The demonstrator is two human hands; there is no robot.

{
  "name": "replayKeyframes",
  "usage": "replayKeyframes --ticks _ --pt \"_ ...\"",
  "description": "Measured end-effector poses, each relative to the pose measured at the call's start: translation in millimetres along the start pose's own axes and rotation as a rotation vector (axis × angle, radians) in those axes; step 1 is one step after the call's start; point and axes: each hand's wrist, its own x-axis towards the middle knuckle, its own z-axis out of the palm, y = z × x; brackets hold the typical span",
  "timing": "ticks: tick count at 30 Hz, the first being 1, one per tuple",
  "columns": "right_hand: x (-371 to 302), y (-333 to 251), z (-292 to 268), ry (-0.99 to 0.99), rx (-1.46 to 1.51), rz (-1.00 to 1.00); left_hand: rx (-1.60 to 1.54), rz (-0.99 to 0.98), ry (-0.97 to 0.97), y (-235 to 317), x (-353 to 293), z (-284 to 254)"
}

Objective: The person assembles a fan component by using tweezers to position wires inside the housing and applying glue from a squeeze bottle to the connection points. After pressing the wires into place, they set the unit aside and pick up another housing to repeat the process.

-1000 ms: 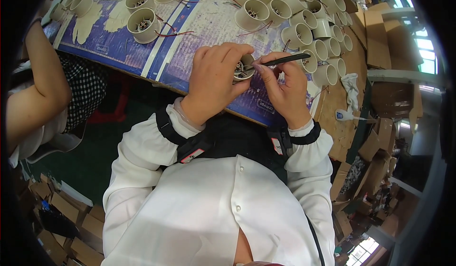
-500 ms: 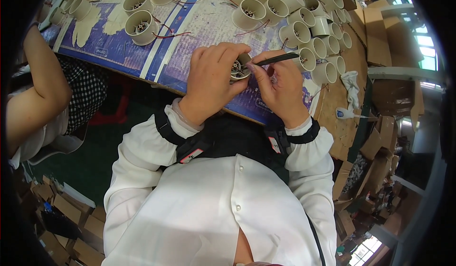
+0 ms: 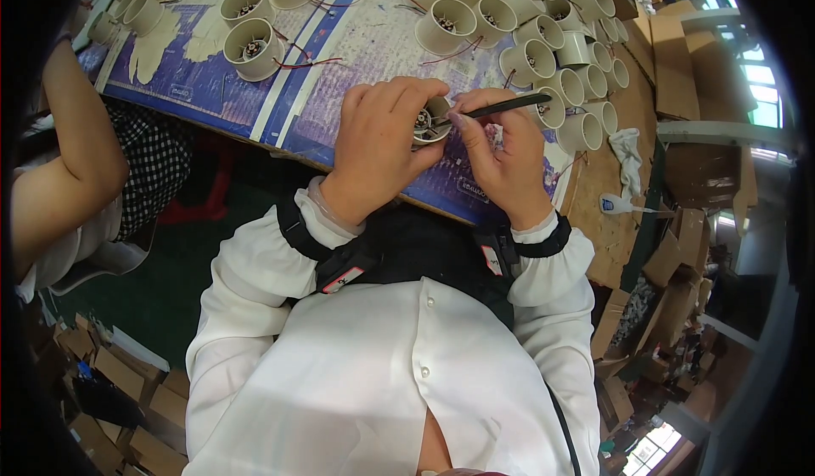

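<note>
At the near edge of the table, my left hand [image 3: 379, 140] is wrapped round a small cream cup-shaped housing [image 3: 444, 109], tilted so that its mouth faces right. Dark and metallic parts show inside it; my fingers cover most of its outer wall. Pinched between the thumb and fingers of my right hand [image 3: 507, 155] are slim black tweezers [image 3: 519, 102]. Their thin tip reaches into the mouth of the housing, and the broad end points up and right. What the tip touches is too small to make out.
Many similar cream housings [image 3: 445, 26] with thin wires crowd the table's right side; several more [image 3: 253, 49] stand at left. A white cloth [image 3: 626, 162] and a small white bottle [image 3: 615, 203] lie at right. A co-worker's arm [image 3: 81, 128] is on the left.
The tweezers' broad end has swung slightly right, and my right hand has shifted a little right. My left hand and the housing stay nearly in place.
</note>
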Motion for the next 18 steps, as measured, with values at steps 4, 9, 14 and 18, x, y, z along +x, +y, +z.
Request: replayKeyframes --ticks 4,9,14,18 --pt "1.4 0.6 1.1 0.006 -0.01 0.008 -0.005 -0.005 -0.001 0.0 0.1 0.1" --pt "-0.9 -1.0 5.0 -0.008 0.041 0.102 0.013 0.005 0.012 0.5 1.2 -0.5" --pt "-5.4 -3.7 11.7 0.053 -0.023 0.08 0.014 -0.002 0.004 1.4 0.6 -0.9" --pt "-6.5 -7.8 13.1 0.065 -0.062 0.057 0.013 0.0 0.021 0.8 -1.1 0.9"
